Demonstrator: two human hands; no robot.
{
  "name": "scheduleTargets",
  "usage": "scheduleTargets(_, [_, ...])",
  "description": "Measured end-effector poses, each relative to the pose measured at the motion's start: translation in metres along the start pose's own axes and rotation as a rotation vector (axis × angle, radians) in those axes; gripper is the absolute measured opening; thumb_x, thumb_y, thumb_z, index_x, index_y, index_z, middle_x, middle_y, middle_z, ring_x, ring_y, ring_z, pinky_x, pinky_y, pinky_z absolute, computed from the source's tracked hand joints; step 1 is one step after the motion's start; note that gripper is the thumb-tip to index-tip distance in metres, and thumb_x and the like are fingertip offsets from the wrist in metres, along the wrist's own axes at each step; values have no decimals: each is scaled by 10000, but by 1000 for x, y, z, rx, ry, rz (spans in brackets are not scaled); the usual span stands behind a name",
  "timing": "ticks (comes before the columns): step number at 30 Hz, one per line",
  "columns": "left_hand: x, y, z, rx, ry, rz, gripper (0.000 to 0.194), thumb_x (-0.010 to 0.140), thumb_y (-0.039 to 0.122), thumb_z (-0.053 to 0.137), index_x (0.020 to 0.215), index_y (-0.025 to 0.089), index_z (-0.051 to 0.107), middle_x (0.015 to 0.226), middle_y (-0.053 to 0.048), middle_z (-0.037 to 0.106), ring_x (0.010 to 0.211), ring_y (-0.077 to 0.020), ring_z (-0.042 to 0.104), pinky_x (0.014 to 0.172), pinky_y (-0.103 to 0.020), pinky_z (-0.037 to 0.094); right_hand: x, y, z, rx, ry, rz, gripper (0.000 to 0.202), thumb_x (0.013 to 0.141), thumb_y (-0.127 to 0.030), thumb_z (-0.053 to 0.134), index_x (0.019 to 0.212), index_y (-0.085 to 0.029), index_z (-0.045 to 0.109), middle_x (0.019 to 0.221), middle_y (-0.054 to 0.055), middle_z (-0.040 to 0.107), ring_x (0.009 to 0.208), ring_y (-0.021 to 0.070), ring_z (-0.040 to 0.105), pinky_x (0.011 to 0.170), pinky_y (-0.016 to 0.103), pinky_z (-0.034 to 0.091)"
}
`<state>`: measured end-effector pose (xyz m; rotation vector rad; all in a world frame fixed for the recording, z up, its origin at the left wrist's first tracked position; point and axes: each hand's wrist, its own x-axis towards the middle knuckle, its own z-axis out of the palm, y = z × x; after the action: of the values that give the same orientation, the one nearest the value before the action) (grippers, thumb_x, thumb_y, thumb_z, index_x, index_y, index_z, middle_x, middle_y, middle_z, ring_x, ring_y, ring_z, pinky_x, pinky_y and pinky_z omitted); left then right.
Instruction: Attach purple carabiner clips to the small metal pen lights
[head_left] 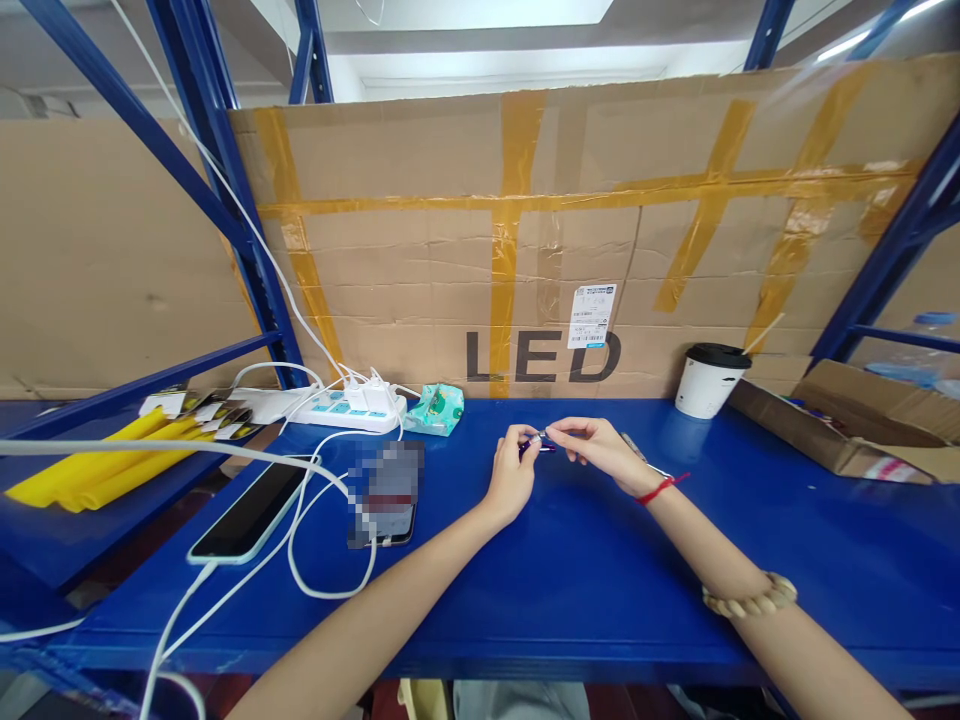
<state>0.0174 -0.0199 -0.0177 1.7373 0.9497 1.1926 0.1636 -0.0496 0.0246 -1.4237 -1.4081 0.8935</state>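
Both hands meet above the middle of the blue shelf. My left hand (514, 472) is closed, thumb and fingers pinching a small dark purple item with a shiny end (535, 442). Touching that shiny end from the right are the pinched thumb and forefinger of my right hand (596, 447); whether they hold a separate part is too small to tell. A slim pen-like object (646, 456) lies on the shelf just behind my right wrist, partly hidden by it.
Phones (251, 510) with white cables lie on the shelf (585, 600) at left, a power strip (346, 410) and green packet (435, 410) behind them. At right stand a lidded cup (709, 382) and an open cardboard box (840, 425). Yellow-wrapped items (120, 460) sit far left.
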Motion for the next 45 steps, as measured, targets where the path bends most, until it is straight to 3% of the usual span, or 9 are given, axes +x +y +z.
scheduleTargets(5, [0,0,-1,-22,-55,79,142,829,162,491,955,168,557,941,-43,618,906,-156,548,855,-300,413,2,3,-7,-54,-55,40,446,588,-539,705,800,-148,693,634,14,574,520,76,430,437,198,308])
scheduleTargets(12, [3,3,-11,236,-188,317,250,862,170,456,1052,180,618,854,-34,621,827,-154,517,833,-308,420,0,3,-13,-88,-117,107,388,536,-488,747,712,-146,693,512,-22,495,497,71,407,427,194,279])
scheduleTargets(20, [3,-4,-16,425,-300,547,279,881,176,428,1095,185,607,833,-39,615,767,-150,483,756,-290,408,-4,9,-14,-157,-120,80,330,503,-448,737,616,-144,675,540,-3,557,507,88,438,465,220,337])
scheduleTargets(29, [-1,-2,-15,445,-242,562,272,876,154,430,1061,211,621,868,-34,633,772,-151,478,735,-285,395,-13,3,-10,-223,-115,55,294,600,-446,671,617,-152,665,493,-21,504,500,90,416,481,229,330])
scheduleTargets(36, [-4,3,-14,489,-232,577,249,885,176,415,1009,182,631,848,-40,631,747,-151,472,733,-291,400,-11,13,-14,-76,-188,201,371,538,-483,747,623,-140,634,514,-34,461,499,63,366,439,193,265])
scheduleTargets(45, [-4,5,-12,474,-220,563,265,909,215,371,1019,156,604,854,-48,631,756,-143,497,788,-302,416,-8,13,-16,39,-179,317,403,474,-472,794,626,-140,623,564,-35,458,513,43,333,425,159,236])
